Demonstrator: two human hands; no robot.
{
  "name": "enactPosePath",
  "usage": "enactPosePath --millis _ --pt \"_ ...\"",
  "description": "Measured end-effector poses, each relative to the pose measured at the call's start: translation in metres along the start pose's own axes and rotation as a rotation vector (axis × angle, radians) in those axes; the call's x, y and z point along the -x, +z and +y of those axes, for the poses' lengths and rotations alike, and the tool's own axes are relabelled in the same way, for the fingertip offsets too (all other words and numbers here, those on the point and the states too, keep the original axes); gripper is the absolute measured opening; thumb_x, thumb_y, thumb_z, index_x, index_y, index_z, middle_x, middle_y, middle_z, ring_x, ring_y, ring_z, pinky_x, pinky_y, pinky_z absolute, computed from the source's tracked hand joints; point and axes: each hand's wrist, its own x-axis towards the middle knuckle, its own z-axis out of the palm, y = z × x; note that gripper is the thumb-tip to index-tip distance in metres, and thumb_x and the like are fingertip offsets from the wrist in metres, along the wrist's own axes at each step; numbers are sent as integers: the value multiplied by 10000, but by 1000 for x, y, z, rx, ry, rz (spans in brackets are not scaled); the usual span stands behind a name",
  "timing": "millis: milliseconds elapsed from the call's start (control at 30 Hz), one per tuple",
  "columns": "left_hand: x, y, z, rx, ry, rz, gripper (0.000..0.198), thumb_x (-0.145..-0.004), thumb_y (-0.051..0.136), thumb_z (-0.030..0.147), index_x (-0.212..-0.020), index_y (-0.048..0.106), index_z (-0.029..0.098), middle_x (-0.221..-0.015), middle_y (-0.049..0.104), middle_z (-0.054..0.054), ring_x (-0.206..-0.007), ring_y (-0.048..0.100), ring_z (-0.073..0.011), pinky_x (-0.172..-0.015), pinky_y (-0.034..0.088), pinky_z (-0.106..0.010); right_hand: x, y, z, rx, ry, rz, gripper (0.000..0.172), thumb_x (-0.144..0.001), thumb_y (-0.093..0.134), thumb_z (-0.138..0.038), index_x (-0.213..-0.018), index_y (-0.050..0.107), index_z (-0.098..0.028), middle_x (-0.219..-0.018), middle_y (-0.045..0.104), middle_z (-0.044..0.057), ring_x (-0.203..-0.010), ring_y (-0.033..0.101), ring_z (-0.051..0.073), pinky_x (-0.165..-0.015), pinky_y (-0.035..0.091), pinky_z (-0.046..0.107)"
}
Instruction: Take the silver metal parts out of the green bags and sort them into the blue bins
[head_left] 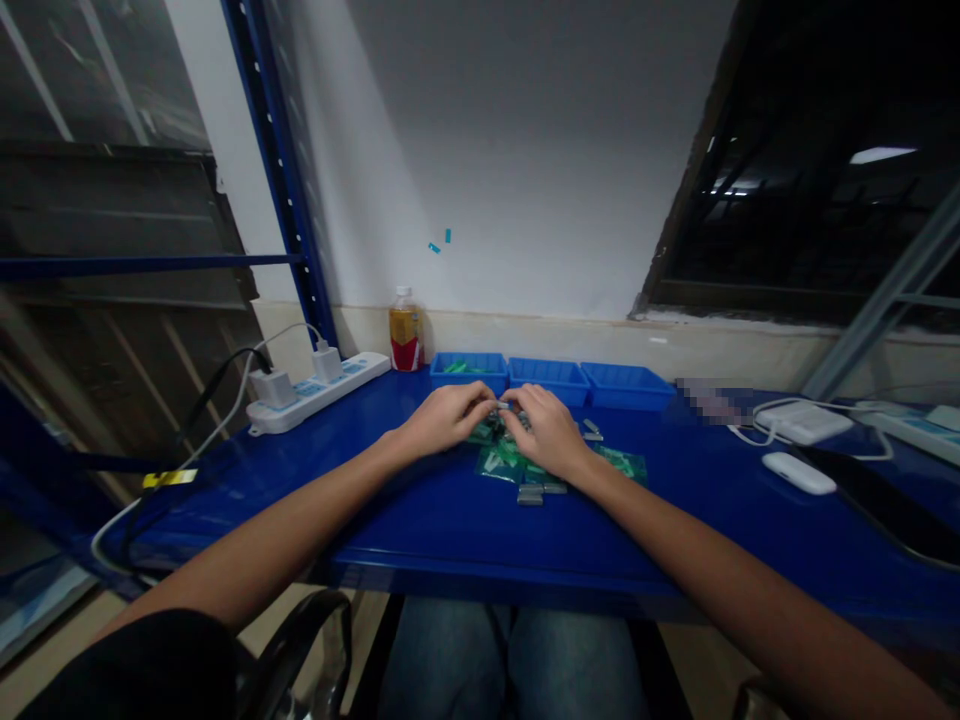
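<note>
My left hand (448, 416) and my right hand (551, 432) meet over the middle of the blue table, fingertips pinched together. Between them is a small silvery piece (503, 405), too small to make out its kind. Below the hands lie clear bags with green pieces (498, 463), partly hidden by my right hand. Several small grey metal-looking pieces (530, 495) rest on the table just in front of the bags. A few similar pieces (592, 430) lie to the right of my right hand.
Three blue trays (547, 377) line the wall, green pieces showing in the left one. A drink bottle (406, 332) and a white power strip (322, 393) stand left. To the right are a white earbud case (799, 473), a dark phone (885, 505) and cables.
</note>
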Motion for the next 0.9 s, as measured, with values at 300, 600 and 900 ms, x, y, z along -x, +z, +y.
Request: enactPosePath --millis 300,600,900 --pt "7 -50 -72 -194 -231 -332 216 -826 505 263 -950 655 170 -928 683 -80 -813 615 -194 -697 427 -266 8 -9 97 233 354 105 259 -873 494 -356 -890 651 -152 -880 599 112 -897 503 253 -780 381 362" --pt "16 -35 -105 -81 -268 -415 225 -715 635 250 -927 661 177 -789 648 -29 -629 552 -133 -573 384 -221 23 -11 132 356 610 30 346 -858 460 -421 -901 692 -167 -935 601 133 -963 462 297 -746 358 392" --pt "9 -16 -79 -69 -134 -175 220 -841 477 331 -867 603 152 -757 645 -50 -673 577 -153 -618 397 -233 14 -14 115 335 598 16 366 -868 446 -459 -913 694 -193 -969 609 123 -1005 459 313 -755 358 408"
